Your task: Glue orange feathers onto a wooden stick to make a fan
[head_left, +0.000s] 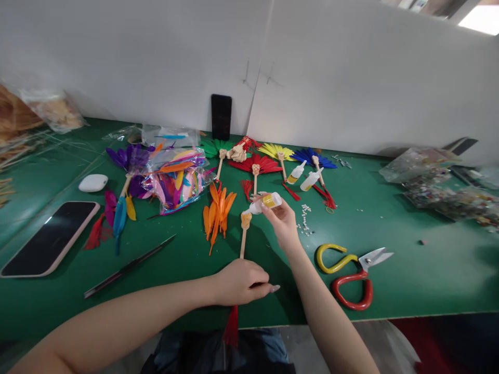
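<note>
Far left, on the green tabletop: black-screened phone in a pale pink case. Right of it, slim dark pointed tool, lying slantwise, tip away from the person.

Loose bunch of orange feathers, just left of the work, quills not in contact with it.

Left hand: near the tabletop's front edge, over the lower part of a pale wooden fan handle with a carved, rounded head. Fingers curled; whether they pinch the wood beneath, cannot tell. Handle's long axis runs away from the person, far end leaning slightly right; head lies beyond the left fingers. Red thread tassel hangs below that hand, past the edge.

Key relation: the carved head lies left and a little nearer than the right fingers, just under the nozzle of a small white plastic bottle with a yellow label. Bottle's axis crosses the handle's, nozzle down-left, base up-right. Tip at the head; contact or slight gap, cannot tell. Right hand is nearer the head, its fingers pinching the bottle.

Right of that: scatter of small white beads, then scissors with one yellow and one red grip. Bare green between right forearm and beads; finished fans crowd the far side.
</note>
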Action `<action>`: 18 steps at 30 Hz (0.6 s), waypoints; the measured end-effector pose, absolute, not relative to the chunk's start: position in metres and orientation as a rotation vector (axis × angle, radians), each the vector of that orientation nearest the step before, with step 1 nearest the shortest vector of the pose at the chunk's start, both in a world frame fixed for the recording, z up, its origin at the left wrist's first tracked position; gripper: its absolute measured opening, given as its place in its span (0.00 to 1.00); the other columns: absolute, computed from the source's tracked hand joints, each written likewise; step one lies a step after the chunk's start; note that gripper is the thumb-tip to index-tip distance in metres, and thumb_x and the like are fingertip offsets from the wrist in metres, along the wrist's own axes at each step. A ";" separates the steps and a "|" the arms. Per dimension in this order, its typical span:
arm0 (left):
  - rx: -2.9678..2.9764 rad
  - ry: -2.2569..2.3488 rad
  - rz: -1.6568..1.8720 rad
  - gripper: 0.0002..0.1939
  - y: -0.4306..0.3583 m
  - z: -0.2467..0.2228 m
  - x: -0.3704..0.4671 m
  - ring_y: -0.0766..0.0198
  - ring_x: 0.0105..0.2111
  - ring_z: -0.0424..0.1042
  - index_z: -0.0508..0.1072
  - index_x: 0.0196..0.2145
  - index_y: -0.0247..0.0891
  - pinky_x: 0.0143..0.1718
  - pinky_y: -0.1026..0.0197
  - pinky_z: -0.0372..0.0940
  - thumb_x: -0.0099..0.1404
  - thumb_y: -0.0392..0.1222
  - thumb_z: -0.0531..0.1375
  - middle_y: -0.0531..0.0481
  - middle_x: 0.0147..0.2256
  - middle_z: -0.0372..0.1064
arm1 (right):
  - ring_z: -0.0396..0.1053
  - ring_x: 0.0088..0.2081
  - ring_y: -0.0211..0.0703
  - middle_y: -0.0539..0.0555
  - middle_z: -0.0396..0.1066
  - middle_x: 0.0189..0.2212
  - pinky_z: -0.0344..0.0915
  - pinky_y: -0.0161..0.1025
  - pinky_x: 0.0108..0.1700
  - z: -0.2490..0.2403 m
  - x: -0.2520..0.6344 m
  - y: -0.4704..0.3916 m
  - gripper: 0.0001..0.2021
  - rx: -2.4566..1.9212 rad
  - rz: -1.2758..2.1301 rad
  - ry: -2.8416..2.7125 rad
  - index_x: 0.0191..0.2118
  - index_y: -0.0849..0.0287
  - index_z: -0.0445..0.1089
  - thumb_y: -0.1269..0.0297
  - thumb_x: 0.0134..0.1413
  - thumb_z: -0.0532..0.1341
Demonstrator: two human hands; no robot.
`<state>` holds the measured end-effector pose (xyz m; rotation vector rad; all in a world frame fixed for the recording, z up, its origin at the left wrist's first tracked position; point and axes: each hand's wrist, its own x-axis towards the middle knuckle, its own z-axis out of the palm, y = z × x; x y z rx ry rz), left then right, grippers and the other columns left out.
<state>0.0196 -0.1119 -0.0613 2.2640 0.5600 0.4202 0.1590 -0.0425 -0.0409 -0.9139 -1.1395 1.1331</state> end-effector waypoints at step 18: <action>2.278 0.559 0.420 0.20 -0.112 -0.061 0.019 0.69 0.21 0.58 0.55 0.18 0.37 0.25 0.66 0.51 0.67 0.41 0.53 0.56 0.18 0.53 | 0.73 0.44 0.48 0.56 0.75 0.42 0.71 0.45 0.48 -0.049 0.159 -0.045 0.14 -1.080 1.012 -1.261 0.41 0.58 0.69 0.61 0.48 0.65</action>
